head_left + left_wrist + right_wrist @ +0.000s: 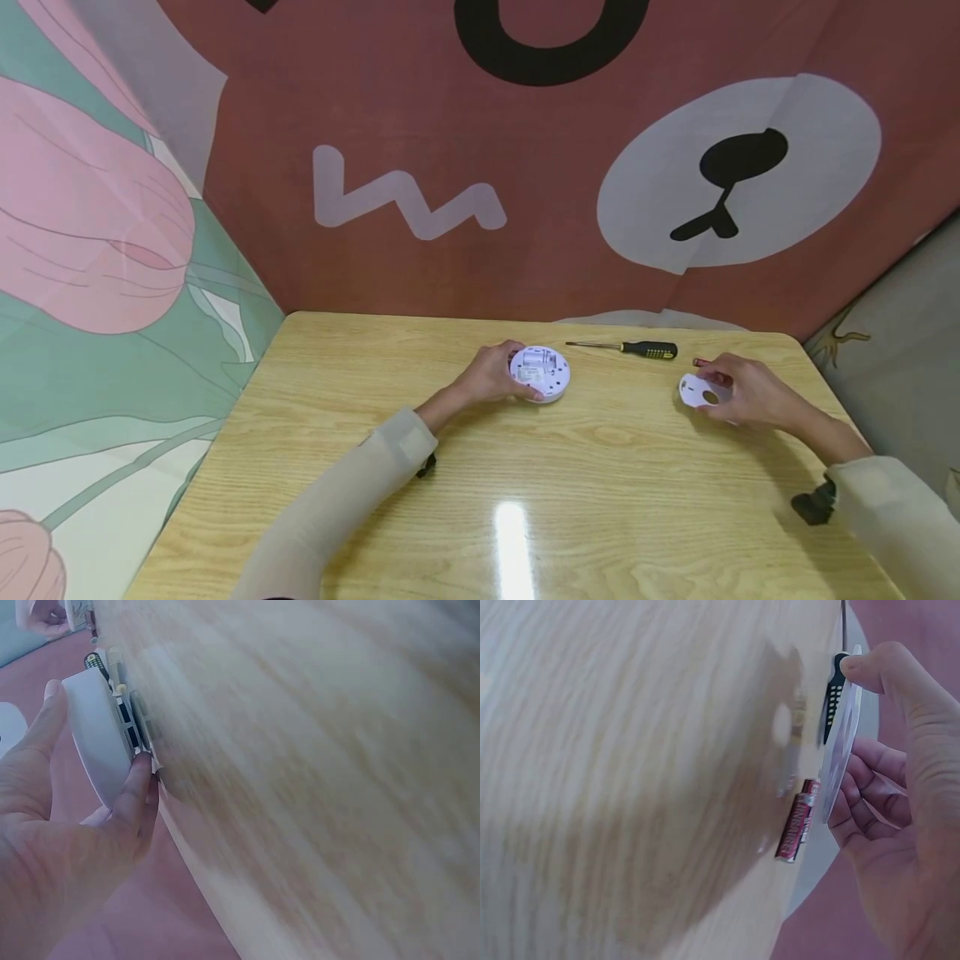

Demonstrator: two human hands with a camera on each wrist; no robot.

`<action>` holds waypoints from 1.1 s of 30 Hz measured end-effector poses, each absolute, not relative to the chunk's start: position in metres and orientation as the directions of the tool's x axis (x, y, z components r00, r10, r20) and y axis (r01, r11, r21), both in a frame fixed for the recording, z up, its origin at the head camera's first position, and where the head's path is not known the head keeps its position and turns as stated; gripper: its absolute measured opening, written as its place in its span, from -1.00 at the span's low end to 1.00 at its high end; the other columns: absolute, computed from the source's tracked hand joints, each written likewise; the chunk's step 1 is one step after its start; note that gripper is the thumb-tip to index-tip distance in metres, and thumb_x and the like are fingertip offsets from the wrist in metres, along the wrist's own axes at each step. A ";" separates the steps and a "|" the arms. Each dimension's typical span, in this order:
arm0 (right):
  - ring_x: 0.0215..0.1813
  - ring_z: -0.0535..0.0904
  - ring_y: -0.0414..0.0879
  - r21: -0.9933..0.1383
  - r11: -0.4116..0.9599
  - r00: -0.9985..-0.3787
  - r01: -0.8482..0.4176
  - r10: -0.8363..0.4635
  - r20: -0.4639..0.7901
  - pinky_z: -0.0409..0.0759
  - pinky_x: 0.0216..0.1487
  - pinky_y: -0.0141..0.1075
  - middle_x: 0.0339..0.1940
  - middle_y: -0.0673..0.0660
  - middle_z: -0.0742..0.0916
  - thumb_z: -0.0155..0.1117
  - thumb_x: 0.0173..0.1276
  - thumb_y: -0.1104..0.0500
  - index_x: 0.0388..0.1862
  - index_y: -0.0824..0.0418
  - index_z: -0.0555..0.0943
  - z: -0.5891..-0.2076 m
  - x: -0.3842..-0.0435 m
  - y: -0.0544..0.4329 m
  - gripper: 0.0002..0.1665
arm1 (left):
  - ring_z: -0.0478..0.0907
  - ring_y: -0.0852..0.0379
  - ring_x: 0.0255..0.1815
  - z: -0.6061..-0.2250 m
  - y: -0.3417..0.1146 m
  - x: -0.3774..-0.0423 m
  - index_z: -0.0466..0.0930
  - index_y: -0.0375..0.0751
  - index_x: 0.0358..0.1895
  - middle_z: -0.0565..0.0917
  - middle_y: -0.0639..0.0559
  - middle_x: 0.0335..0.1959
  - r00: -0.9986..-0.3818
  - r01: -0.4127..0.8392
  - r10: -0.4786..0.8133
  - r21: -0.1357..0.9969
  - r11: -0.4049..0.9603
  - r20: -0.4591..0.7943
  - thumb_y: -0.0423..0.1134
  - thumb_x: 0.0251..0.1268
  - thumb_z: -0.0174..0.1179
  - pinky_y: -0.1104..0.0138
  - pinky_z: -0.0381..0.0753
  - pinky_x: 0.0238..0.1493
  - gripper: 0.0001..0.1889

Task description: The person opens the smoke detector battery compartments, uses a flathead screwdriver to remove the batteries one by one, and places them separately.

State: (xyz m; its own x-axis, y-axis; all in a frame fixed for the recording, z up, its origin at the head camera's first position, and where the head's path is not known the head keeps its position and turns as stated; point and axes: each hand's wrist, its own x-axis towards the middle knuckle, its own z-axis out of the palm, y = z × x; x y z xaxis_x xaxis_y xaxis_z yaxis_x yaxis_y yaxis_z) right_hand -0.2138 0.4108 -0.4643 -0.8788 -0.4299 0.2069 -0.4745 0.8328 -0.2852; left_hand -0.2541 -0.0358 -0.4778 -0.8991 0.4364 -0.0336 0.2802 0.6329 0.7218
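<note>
My left hand (pixel 491 373) grips the left edge of a round white device (pixel 552 382) that looks like a smoke alarm. Its face with a battery compartment is turned up toward the head view; the left wrist view shows the device's smooth white side (pixel 97 739). Over at the right, my right hand (pixel 753 393) holds a thin white round plate (pixel 692 392) with holes, pinched at its edge. In the right wrist view the plate (pixel 841 742) is seen nearly edge-on, raised off the table. A red battery (pixel 796 821) lies close to the plate.
Between the hands, toward the back edge, lies a screwdriver (pixel 648 349) with a black and yellow handle, its shaft pointing left. The wooden table (pixel 420 533) meets a printed cloth (pixel 420 275) behind it, with a floral cloth (pixel 97 400) on the left.
</note>
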 end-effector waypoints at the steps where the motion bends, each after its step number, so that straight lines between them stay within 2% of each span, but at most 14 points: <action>1: -0.32 0.43 -0.29 -0.286 0.831 -0.877 -0.478 -0.432 0.210 0.46 -0.35 -0.35 -0.35 -0.09 0.61 0.82 -0.16 0.03 -0.18 0.23 0.75 -0.463 -0.214 0.409 -0.41 | 0.62 -0.01 0.23 -0.478 -0.036 -0.254 0.46 -0.33 0.46 0.67 -0.17 0.28 -0.898 0.284 0.439 0.721 0.632 -0.031 0.01 -0.08 0.75 0.18 0.58 0.33 0.01; 10: -0.25 0.51 -0.18 -0.295 0.843 -0.893 -0.450 -0.419 0.167 0.54 -0.29 -0.34 -0.26 0.00 0.69 0.82 -0.10 0.00 -0.10 0.28 0.74 -0.447 -0.218 0.393 -0.36 | 0.59 -0.06 0.33 -0.476 -0.039 -0.254 0.46 -0.34 0.46 0.65 -0.19 0.34 -0.884 0.324 0.467 0.703 0.633 -0.012 -0.03 -0.11 0.77 0.16 0.55 0.40 0.03; 20: -0.31 0.49 -0.22 -0.257 0.816 -0.851 -0.518 -0.463 0.248 0.50 -0.37 -0.35 -0.32 -0.04 0.67 0.83 -0.16 0.04 -0.16 0.26 0.74 -0.442 -0.225 0.377 -0.39 | 0.56 -0.04 0.39 -0.477 -0.041 -0.255 0.43 -0.32 0.49 0.62 -0.17 0.38 -0.869 0.340 0.494 0.704 0.624 -0.019 -0.04 -0.07 0.75 0.14 0.48 0.46 0.03; 33: -0.34 0.44 -0.18 -0.279 0.806 -0.851 -0.522 -0.468 0.240 0.46 -0.34 -0.33 -0.36 -0.04 0.63 0.80 -0.11 0.07 -0.18 0.24 0.74 -0.435 -0.230 0.347 -0.46 | 0.56 -0.04 0.37 -0.479 -0.041 -0.253 0.45 -0.31 0.48 0.63 -0.16 0.37 -0.878 0.330 0.478 0.713 0.618 -0.008 -0.05 -0.08 0.75 0.13 0.48 0.45 0.01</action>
State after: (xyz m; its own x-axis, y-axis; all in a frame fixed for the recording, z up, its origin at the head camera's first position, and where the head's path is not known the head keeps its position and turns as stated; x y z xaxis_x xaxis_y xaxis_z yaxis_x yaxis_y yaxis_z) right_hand -0.2300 0.3469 -0.4347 -0.8506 -0.4676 0.2403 -0.5219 0.8062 -0.2786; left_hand -0.2533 -0.0413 -0.4788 -0.8785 0.4777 -0.0078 0.3300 0.6185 0.7131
